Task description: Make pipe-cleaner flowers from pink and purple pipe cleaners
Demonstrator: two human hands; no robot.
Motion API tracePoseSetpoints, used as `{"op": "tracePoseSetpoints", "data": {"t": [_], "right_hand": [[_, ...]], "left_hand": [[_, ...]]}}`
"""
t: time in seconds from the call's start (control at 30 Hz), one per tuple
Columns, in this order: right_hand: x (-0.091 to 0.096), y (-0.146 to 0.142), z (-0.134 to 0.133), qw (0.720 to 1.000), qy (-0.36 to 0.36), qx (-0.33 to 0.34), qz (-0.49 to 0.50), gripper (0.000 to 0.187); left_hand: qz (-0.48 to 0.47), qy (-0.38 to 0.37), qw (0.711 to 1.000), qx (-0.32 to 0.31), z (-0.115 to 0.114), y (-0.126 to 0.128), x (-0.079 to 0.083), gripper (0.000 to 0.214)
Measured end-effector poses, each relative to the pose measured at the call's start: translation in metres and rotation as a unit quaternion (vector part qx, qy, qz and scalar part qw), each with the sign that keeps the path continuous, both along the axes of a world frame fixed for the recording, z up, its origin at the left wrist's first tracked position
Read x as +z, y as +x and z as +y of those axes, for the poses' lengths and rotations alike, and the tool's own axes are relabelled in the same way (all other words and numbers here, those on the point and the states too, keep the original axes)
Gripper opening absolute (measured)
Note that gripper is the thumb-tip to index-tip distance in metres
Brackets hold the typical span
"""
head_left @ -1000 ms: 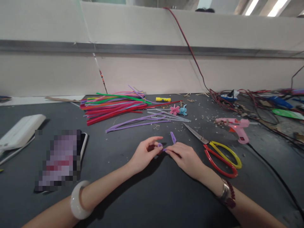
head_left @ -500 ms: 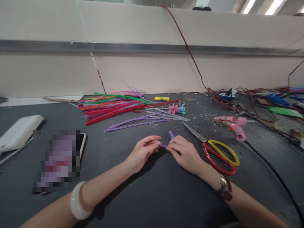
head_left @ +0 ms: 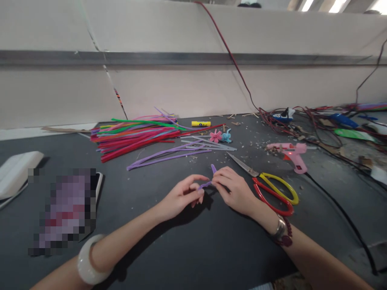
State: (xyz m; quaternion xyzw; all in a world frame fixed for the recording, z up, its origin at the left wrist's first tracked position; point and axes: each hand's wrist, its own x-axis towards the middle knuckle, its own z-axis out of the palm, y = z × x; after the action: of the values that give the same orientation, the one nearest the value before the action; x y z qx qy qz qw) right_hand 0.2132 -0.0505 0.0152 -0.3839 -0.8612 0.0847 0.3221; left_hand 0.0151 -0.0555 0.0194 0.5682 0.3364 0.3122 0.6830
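A short purple pipe cleaner (head_left: 206, 185) spans the gap between my two hands above the dark tabletop. My right hand (head_left: 234, 189) pinches it between thumb and fingertips, and a folded purple loop stands up beyond the index finger. At its other end, my left hand (head_left: 183, 197) has the thumb against the tip, with the index finger lifted and stretched over it. Behind my hands lie long purple pipe cleaners (head_left: 165, 158) and grey ones (head_left: 219, 146). A pink pipe-cleaner flower (head_left: 215, 136) and a blue one (head_left: 226, 136) sit close together there.
Scissors (head_left: 273, 191) with red and yellow handles lie right of my right hand. Beyond them rests a pink glue gun (head_left: 292, 153) with a black cord. A pipe-cleaner bundle (head_left: 136, 139), a yellow glue stick (head_left: 200, 124), a phone (head_left: 98, 189) and a white box-shaped device (head_left: 21, 171) are also here.
My left fingers have loosened and spread, with the index finger extended, so more of the purple pipe cleaner shows between the hands. The whole view has shifted slightly.
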Motion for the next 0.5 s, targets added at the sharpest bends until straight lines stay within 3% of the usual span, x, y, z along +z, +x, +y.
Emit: {"op": "tracePoseSetpoints", "data": {"t": [0.13,0.27,0.5], "right_hand": [[0.0037,0.0026,0.0038,0.998,0.051,-0.008,-0.029,0.018],[0.0075,0.008,0.0068,0.996,0.088,-0.004,-0.03,0.018],[0.0085,0.0096,0.0079,1.0,0.022,0.01,-0.006,0.017]], "left_hand": [[-0.011,-0.069,0.998,0.009,0.0029,-0.0003,-0.0025,0.028],[0.014,-0.133,0.99,-0.046,0.0016,0.0004,-0.0021,0.026],[0.058,-0.097,0.985,-0.13,-0.0013,-0.0008,0.0016,0.029]]}}
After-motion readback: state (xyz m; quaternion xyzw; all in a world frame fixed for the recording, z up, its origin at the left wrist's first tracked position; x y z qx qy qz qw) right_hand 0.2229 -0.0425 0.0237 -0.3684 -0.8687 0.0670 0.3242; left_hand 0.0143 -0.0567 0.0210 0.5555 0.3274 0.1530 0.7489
